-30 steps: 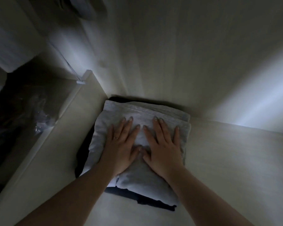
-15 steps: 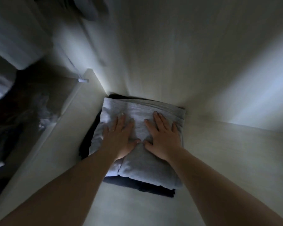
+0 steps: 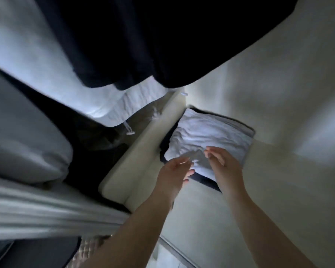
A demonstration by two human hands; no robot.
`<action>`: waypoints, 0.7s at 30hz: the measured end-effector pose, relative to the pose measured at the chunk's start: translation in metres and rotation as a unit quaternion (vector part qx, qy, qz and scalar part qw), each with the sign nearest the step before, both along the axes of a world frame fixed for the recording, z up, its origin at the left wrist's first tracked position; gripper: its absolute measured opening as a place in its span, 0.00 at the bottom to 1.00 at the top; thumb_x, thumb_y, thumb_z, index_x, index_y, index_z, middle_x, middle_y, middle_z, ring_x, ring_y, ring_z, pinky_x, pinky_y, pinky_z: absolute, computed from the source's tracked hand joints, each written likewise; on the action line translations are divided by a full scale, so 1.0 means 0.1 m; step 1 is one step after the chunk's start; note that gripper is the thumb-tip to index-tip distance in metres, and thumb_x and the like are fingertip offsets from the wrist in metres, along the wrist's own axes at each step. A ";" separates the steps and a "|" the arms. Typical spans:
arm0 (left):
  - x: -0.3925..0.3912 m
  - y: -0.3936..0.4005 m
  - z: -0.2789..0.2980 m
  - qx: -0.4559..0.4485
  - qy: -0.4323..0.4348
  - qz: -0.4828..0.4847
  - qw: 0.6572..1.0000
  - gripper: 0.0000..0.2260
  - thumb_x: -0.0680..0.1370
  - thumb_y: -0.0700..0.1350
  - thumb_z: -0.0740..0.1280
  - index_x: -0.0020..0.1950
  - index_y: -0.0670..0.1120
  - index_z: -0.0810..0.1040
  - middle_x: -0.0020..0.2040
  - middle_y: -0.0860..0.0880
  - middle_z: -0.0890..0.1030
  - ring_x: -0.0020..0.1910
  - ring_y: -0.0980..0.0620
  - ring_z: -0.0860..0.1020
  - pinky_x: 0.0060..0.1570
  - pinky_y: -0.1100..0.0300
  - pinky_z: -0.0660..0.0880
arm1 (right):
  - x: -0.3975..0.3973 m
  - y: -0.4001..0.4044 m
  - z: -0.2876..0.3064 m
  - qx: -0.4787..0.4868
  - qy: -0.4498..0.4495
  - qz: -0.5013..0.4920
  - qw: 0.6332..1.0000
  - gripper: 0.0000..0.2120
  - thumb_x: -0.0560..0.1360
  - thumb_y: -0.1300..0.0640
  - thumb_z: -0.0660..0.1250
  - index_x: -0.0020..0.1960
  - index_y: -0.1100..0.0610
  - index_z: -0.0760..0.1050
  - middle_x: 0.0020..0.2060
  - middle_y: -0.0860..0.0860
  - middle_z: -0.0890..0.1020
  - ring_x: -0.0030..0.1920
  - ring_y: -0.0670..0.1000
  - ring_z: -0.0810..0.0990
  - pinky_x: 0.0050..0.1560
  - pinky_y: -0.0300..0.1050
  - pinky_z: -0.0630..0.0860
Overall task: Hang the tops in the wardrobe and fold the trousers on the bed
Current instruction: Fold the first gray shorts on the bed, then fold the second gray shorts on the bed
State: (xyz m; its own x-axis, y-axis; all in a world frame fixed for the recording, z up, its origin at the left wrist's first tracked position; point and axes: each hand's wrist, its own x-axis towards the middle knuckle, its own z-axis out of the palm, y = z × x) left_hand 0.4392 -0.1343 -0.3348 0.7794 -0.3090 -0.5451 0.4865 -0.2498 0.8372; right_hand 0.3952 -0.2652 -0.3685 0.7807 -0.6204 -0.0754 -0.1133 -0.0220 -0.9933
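Observation:
A folded light grey garment [image 3: 207,138] lies on top of a folded dark garment [image 3: 205,181] in the back left corner of a pale wardrobe shelf [image 3: 259,190]. My left hand [image 3: 174,171] hovers over the stack's near left corner, fingers relaxed and holding nothing. My right hand [image 3: 222,165] is just above the stack's near edge, fingers straight and empty. Hanging tops fill the upper left: a dark top [image 3: 143,41], a white top [image 3: 46,60] with a drawstring, and a grey top [image 3: 21,136].
A pale upright divider panel [image 3: 135,161] separates the shelf from the hanging section at left. The wardrobe's back wall [image 3: 269,84] rises behind the stack. Dark items lie low in the hanging section. The shelf's right side is bare wood.
Both hands have lifted off the grey garment and drawn back toward me. The camera has pulled back and swung left, bringing the hanging tops into view.

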 end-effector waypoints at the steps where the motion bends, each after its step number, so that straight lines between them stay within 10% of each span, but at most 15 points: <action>1: -0.11 0.12 0.11 -0.011 -0.010 0.009 1.000 0.05 0.77 0.47 0.67 0.53 0.51 0.79 0.44 0.56 0.85 0.43 0.62 0.83 0.39 0.68 0.75 | -0.05 0.13 0.14 0.013 -0.016 0.030 0.999 0.12 0.76 0.64 0.65 0.45 0.47 0.78 0.46 0.39 0.82 0.47 0.33 0.79 0.46 0.23 0.70; 7: -0.97 1.11 0.78 -0.063 -0.044 0.142 0.987 0.06 0.79 0.42 0.66 0.54 0.49 0.79 0.46 0.52 0.85 0.43 0.57 0.83 0.48 0.59 0.76 | -0.58 1.08 0.90 0.069 -0.084 0.243 0.964 0.12 0.76 0.57 0.65 0.48 0.40 0.80 0.49 0.43 0.84 0.55 0.44 0.81 0.58 0.43 0.74; 21: -3.88 3.93 2.04 -0.080 -0.309 0.418 0.851 0.05 0.73 0.51 0.70 0.47 0.56 0.83 0.47 0.51 0.85 0.43 0.57 0.82 0.46 0.63 0.78 | -2.53 4.11 2.27 0.108 -0.188 0.584 0.783 0.09 0.74 0.55 0.63 0.50 0.49 0.80 0.47 0.48 0.84 0.53 0.46 0.81 0.58 0.44 0.77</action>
State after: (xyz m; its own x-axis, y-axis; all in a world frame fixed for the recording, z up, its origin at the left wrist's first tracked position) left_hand 0.0507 0.2585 -0.1307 0.8861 0.4612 0.0448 -0.1065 0.1087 0.9883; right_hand 0.1425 0.1455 -0.1417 0.7982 0.5272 0.2913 0.1599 0.2808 -0.9463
